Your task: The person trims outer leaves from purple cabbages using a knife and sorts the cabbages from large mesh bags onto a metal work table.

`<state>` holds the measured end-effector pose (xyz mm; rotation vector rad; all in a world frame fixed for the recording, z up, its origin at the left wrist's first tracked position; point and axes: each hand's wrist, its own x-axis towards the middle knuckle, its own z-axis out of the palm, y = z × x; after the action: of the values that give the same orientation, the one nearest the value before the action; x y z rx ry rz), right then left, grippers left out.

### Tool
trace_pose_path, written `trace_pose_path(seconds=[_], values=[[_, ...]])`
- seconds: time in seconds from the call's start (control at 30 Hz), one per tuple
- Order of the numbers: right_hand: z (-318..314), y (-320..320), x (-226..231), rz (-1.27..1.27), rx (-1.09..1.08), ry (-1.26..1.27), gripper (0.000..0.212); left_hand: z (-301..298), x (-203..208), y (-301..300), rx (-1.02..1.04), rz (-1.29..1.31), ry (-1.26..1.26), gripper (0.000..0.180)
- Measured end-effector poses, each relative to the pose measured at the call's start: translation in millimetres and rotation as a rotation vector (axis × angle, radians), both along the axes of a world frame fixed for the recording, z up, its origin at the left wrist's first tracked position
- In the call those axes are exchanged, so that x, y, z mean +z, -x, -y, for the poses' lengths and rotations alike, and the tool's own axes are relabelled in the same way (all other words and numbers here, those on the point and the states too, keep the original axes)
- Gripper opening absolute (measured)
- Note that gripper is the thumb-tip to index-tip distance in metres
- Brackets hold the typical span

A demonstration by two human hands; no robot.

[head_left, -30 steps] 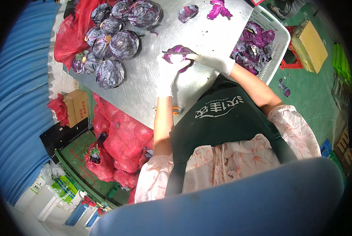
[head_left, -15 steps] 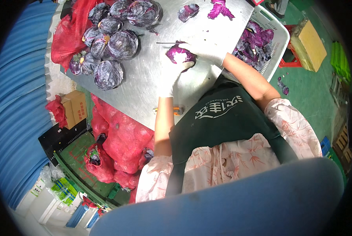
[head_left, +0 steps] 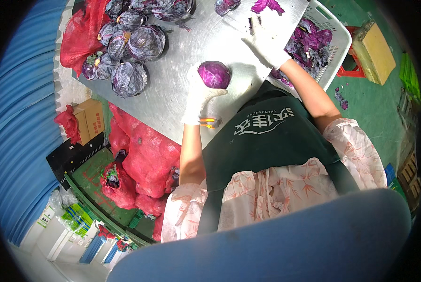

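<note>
A trimmed red cabbage (head_left: pixel 214 74), smooth and bright purple, rests in my left hand (head_left: pixel 202 96), whose gloved fingers and thumb curl round its left and near sides. My right hand (head_left: pixel 266 46), also in a white glove, is away from the cabbage, over the far right of the metal table (head_left: pixel 177 84). Something small and dark shows at its fingertips; glare and blur hide what it is. Just beside my left wrist lies an orange and black tool (head_left: pixel 209 123). Past the right hand are loose purple leaves (head_left: pixel 267 5).
Several untrimmed red cabbages (head_left: pixel 130 77) sit at the table's left, by a red mesh sack (head_left: pixel 81 44). A white crate (head_left: pixel 340 51) of leaves stands at the right edge. Full red mesh sacks (head_left: pixel 149 162) are below left; a cardboard box (head_left: pixel 89 121) stands further left.
My right hand has left the cabbage and moved up and right. The thin blade seen by it no longer shows clearly. The cabbage has turned, showing a smooth purple side instead of the pale patch.
</note>
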<state>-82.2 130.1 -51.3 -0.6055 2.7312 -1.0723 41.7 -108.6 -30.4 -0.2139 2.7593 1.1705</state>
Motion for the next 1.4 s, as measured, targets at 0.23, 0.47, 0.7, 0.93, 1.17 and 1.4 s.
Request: trace_pose_path(seconds=[0.23,0.47,0.7,0.93,1.17,1.4], values=[[61,-33,-24,-0.445,0.252,0.083,0.023,-41,52,29,0.039,0.184,0.129,0.1],[-49,40,-41,0.31,-0.261,0.072,0.031,-1,10,4,0.015,-0.108,-0.347,0.098],[20,-21,38,0.229,0.259,0.109,0.036,-45,43,33,0.123,0.068,-0.267,0.085],[17,-17,19,-0.556,0.255,0.163,0.02,-50,47,50,0.01,0.082,-0.381,0.073],[-3,2,-23,0.025,0.102,0.181,0.017,-5,-14,34,0.002,-0.067,-0.241,0.092],[21,0,-9,0.613,0.198,0.676,0.029,-11,4,43,-0.002,0.117,-0.579,0.094]])
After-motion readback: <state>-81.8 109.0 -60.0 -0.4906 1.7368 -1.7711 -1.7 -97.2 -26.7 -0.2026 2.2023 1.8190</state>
